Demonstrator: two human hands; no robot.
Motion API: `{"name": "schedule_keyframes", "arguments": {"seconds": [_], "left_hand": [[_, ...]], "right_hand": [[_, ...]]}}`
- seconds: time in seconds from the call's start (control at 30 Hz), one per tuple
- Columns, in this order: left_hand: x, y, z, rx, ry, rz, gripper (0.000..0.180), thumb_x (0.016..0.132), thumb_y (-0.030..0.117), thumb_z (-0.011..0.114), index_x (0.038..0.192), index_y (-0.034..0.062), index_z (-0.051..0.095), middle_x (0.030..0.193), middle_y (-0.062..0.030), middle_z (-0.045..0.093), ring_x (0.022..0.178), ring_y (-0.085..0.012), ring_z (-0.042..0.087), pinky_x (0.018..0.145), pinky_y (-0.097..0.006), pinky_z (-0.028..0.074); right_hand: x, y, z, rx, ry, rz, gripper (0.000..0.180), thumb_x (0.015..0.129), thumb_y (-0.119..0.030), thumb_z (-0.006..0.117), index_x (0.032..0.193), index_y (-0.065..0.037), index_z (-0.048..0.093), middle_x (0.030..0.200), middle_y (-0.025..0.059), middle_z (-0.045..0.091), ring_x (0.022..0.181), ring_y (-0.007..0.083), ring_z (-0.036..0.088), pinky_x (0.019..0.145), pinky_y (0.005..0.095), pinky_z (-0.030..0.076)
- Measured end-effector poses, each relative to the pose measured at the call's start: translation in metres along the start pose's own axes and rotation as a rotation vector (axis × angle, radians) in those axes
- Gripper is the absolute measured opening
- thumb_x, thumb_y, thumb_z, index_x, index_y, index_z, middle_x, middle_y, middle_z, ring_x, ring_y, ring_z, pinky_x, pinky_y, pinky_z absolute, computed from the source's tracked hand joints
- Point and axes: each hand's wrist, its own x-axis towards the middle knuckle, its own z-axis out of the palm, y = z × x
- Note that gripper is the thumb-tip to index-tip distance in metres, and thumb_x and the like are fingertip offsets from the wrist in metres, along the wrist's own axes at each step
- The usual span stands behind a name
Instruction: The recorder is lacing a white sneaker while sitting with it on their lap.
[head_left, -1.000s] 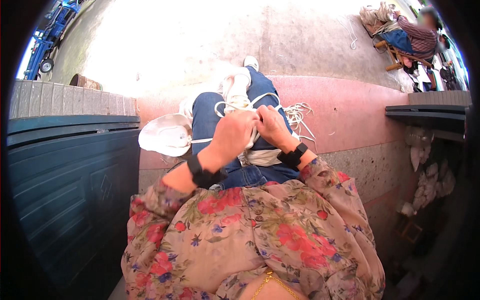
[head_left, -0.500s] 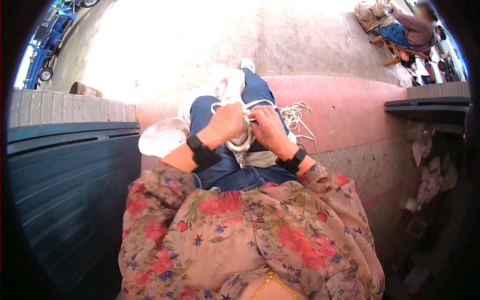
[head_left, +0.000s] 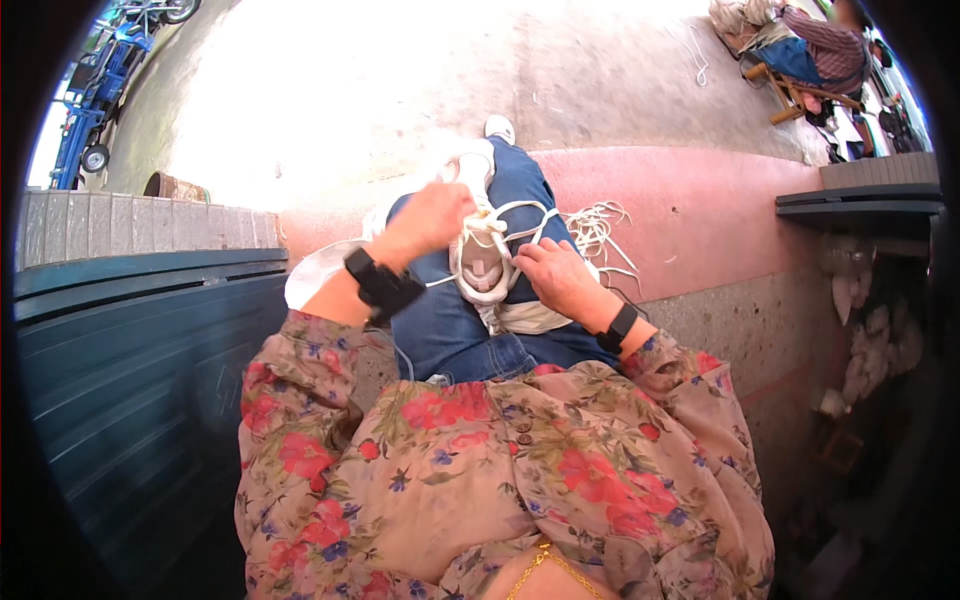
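A white shoe [head_left: 482, 272] lies across my lap, its opening toward me and its pale insole showing. A loose white shoelace [head_left: 522, 207] loops over the shoe's upper and out to the right. My left hand [head_left: 428, 222] is raised at the shoe's left side, its fingers closed by the lace; motion blurs it slightly. At the right edge of the shoe, my right hand [head_left: 558, 276] pinches a strand of the lace between thumb and fingertips. Beyond the shoe, another white shoe [head_left: 470, 165] rests by my legs, washed out by bright light.
Tangled white laces [head_left: 600, 228] lie at my right thigh. A white rounded object [head_left: 315, 275] sits left of my lap. Blue doors [head_left: 150, 330] flank me at left. A bucket [head_left: 178, 187] stands ahead left. Another person [head_left: 820, 50] sits far right; blue vehicles [head_left: 95, 95] stand far left.
My hands have drawn apart: the left has moved left and slightly up, the right down and to the right. The shoe's opening and a wide lace loop now show between them.
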Motion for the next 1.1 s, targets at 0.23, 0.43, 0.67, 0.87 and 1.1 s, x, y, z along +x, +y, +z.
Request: {"name": "schedule_keyframes", "arguments": {"seconds": [0.23, 0.43, 0.67, 0.87, 1.1], "left_hand": [[-0.029, 0.035, 0.061, 0.481, 0.015, -0.027, 0.009, 0.07, 0.014, 0.056, 0.071, 0.0059, 0.055, 0.063, -0.0122, 0.058, 0.066, -0.0298, 0.06, 0.059, -0.037, 0.048], [-0.023, 0.031, 0.038, 0.422, 0.047, 0.14, 0.009, 0.07, 0.013, 0.054, 0.074, 0.006, 0.058, 0.064, -0.0141, 0.059, 0.06, -0.0277, 0.061, 0.05, -0.035, 0.047], [-0.004, 0.038, -0.011, 0.316, 0.131, -0.023, 0.013, 0.08, 0.019, 0.051, 0.08, 0.0066, 0.057, 0.068, -0.0129, 0.059, 0.067, -0.031, 0.058, 0.06, -0.039, 0.046], [-0.018, 0.044, -0.05, 0.073, 0.407, 0.233, 0.019, 0.079, 0.01, 0.052, 0.095, 0.002, 0.056, 0.087, -0.0159, 0.058, 0.077, -0.0307, 0.056, 0.066, -0.035, 0.046], [-0.106, 0.22, -0.094, -0.541, 0.184, 1.107, 0.011, 0.069, 0.016, 0.054, 0.076, 0.0073, 0.053, 0.066, -0.0019, 0.047, 0.054, -0.0151, 0.047, 0.045, -0.026, 0.037]], "right_hand": [[-0.009, -0.001, 0.006, -0.139, 0.0, 0.025, 0.008, 0.067, -0.005, 0.052, 0.073, -0.008, 0.054, 0.074, 0.0058, 0.048, 0.077, 0.0213, 0.048, 0.064, 0.0331, 0.037], [-0.018, 0.005, 0.008, -0.07, -0.023, 0.073, 0.006, 0.067, -0.004, 0.051, 0.07, -0.008, 0.052, 0.073, 0.0069, 0.048, 0.075, 0.0235, 0.048, 0.064, 0.0339, 0.037], [-0.017, 0.0, 0.001, 0.081, 0.007, 0.137, 0.004, 0.071, -0.005, 0.05, 0.073, -0.007, 0.052, 0.073, 0.0091, 0.05, 0.074, 0.0267, 0.051, 0.064, 0.0366, 0.04], [-0.022, 0.001, -0.003, 0.246, 0.036, 0.316, 0.007, 0.08, -0.01, 0.047, 0.083, -0.004, 0.05, 0.068, 0.0171, 0.056, 0.067, 0.0348, 0.056, 0.057, 0.0433, 0.043], [-0.013, -0.003, -0.006, 0.11, -0.035, 0.332, 0.015, 0.079, -0.016, 0.053, 0.09, -0.006, 0.05, 0.066, 0.016, 0.058, 0.064, 0.0331, 0.057, 0.055, 0.0419, 0.044]]}}
